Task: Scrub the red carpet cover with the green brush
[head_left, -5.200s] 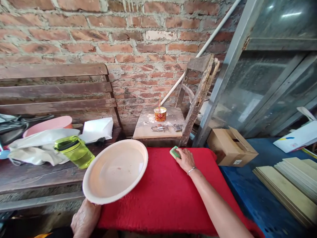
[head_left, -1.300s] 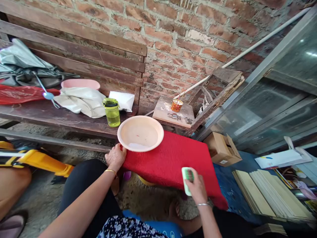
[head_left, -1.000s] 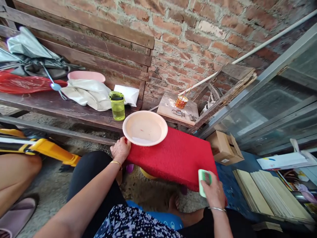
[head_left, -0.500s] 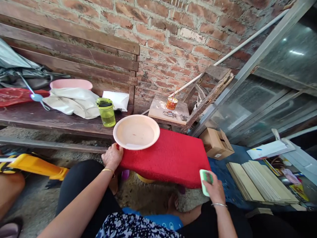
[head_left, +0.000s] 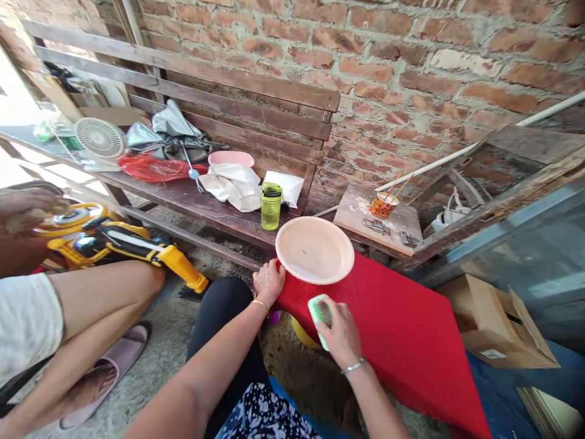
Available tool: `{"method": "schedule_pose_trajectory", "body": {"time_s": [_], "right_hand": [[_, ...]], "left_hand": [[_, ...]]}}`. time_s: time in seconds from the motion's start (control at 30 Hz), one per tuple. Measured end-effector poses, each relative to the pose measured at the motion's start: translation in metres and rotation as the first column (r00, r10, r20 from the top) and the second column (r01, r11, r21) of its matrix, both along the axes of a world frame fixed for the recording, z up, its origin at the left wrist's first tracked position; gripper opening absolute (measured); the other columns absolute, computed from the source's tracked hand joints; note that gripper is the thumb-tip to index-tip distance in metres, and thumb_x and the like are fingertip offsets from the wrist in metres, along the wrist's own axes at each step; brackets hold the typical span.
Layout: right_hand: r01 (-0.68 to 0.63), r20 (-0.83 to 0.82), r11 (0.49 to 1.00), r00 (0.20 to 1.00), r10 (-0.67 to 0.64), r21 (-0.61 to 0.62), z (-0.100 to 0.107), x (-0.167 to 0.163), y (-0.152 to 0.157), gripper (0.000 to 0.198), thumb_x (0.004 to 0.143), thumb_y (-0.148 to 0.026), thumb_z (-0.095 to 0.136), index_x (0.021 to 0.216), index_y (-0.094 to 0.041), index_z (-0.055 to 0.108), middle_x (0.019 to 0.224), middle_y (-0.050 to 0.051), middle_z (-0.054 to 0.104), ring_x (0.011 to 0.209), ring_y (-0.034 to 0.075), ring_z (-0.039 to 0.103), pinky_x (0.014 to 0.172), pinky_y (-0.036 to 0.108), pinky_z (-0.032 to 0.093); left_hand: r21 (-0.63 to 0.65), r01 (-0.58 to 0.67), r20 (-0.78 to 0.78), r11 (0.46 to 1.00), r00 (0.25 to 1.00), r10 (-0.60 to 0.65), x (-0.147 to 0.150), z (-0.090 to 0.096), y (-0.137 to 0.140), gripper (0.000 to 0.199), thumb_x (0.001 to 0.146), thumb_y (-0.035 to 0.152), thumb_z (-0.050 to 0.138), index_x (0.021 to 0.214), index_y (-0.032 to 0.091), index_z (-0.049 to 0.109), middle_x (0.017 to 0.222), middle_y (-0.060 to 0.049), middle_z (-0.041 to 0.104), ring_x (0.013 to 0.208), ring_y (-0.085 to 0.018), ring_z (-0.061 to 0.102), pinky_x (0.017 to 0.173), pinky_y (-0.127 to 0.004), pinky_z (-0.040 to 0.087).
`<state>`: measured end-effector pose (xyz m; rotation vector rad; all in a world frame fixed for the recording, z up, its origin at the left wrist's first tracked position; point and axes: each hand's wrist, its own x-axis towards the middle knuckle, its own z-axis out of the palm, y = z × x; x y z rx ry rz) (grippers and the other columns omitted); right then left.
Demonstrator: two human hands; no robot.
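My right hand (head_left: 340, 334) is closed around a pale green scrubbing brush (head_left: 315, 310) with dark bristles, held over the front edge of a red cloth (head_left: 397, 317). This cloth is spread over a long low surface in front of me. At its left end my left hand (head_left: 269, 281) grips the cloth's edge, fingers curled and partly hidden. Just beyond those fingers stands a cream plastic basin (head_left: 315, 278) with what looks like shallow water in it.
Behind the basin, a wooden bench (head_left: 214, 204) holds a green water bottle (head_left: 270, 210), bags and a fan (head_left: 99, 137). A small stand (head_left: 351, 213) bears a patterned cup (head_left: 382, 205) and padlocks. A cardboard box (head_left: 484, 323) sits right. At left, another person holds a yellow-black toy (head_left: 123, 241).
The view has swung left, bringing the other person and the fan into sight. My right hand has moved left with the brush, closer to the basin. My left hand stays at the cloth's edge.
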<state>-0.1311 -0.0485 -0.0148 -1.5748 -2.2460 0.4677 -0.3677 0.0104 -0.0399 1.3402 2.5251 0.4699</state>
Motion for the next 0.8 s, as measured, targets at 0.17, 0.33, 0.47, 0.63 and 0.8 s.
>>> {"method": "schedule_pose_trajectory", "body": {"time_s": [0.17,0.33,0.47,0.63,0.8], "right_hand": [[-0.102,0.103,0.994,0.990,0.098,0.043,-0.003,-0.040,0.011,0.048,0.081,-0.019,0.061,0.129,-0.029,0.062,0.104,0.007,0.063,0.098,0.024,0.058,0.090,0.036,0.047],[0.180,0.115,0.983,0.977,-0.181,0.017,-0.009,0.064,0.029,0.049,0.083,-0.032,0.057,0.132,-0.025,0.059,0.107,0.009,0.065,0.102,0.027,0.059,0.093,0.039,0.048],[0.543,0.143,0.839,0.833,-0.535,-0.023,-0.011,0.194,0.021,0.062,0.077,-0.047,0.052,0.133,-0.022,0.057,0.093,0.009,0.065,0.100,0.031,0.061,0.093,0.044,0.049],[0.846,0.231,0.531,0.527,-0.818,-0.050,-0.008,0.310,-0.018,0.076,0.072,-0.064,0.048,0.136,-0.025,0.058,0.082,0.015,0.060,0.091,0.041,0.063,0.084,0.053,0.050],[0.804,0.155,0.595,0.587,-0.795,0.004,-0.005,0.284,-0.003,0.073,0.073,-0.061,0.049,0.135,-0.024,0.058,0.089,0.017,0.063,0.090,0.038,0.063,0.083,0.051,0.050]], "left_hand": [[0.007,-0.002,0.001,1.000,1.000,0.002,-0.001,-0.004,0.000,0.037,0.100,0.038,0.042,0.124,0.020,0.063,0.116,-0.014,0.070,0.108,-0.032,0.066,0.091,-0.044,0.041],[0.003,0.006,-0.003,1.000,1.000,-0.006,-0.001,-0.002,0.001,0.038,0.100,0.039,0.041,0.125,0.020,0.062,0.116,-0.014,0.071,0.108,-0.032,0.066,0.091,-0.045,0.041],[-0.016,0.012,0.004,1.000,1.000,-0.012,0.000,0.003,-0.001,0.040,0.099,0.039,0.040,0.126,0.018,0.062,0.116,-0.015,0.070,0.109,-0.033,0.066,0.091,-0.045,0.041],[-0.035,0.009,0.009,0.999,1.000,-0.009,0.001,0.010,-0.002,0.041,0.099,0.039,0.039,0.126,0.018,0.061,0.117,-0.016,0.070,0.110,-0.034,0.066,0.090,-0.046,0.042],[-0.055,0.012,0.001,0.998,1.000,-0.012,0.001,0.011,-0.001,0.039,0.100,0.037,0.037,0.125,0.018,0.061,0.119,-0.016,0.069,0.112,-0.034,0.065,0.092,-0.046,0.043]]}}
